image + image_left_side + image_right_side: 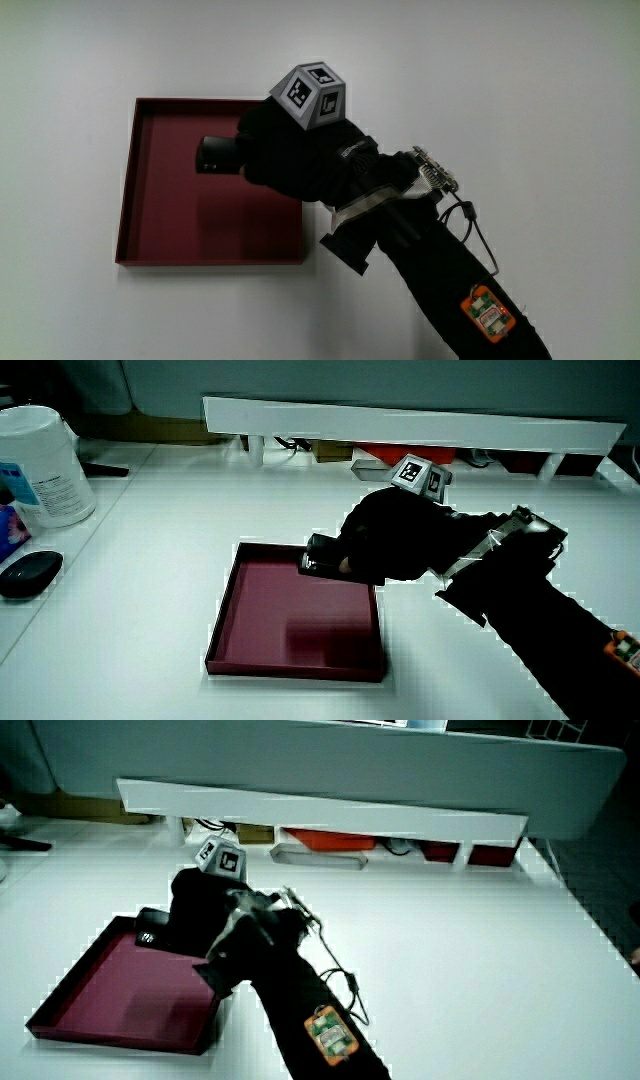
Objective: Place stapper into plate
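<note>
Hand: black-gloved hand (290,150) with a patterned cube (312,95) on its back, closed around the stapler, over the tray's edge farther from the person.
Stapler: small black stapler (215,155), held above the tray floor; contact with the floor cannot be told.
Tray: square dark-red shallow tray (160,225) on the white worktop (500,80).
Surroundings: in a side view, white tub (40,465) and dark oval object (28,572), well apart from the tray.
Obstruction: forearm (450,280) covers one tray corner.
</note>
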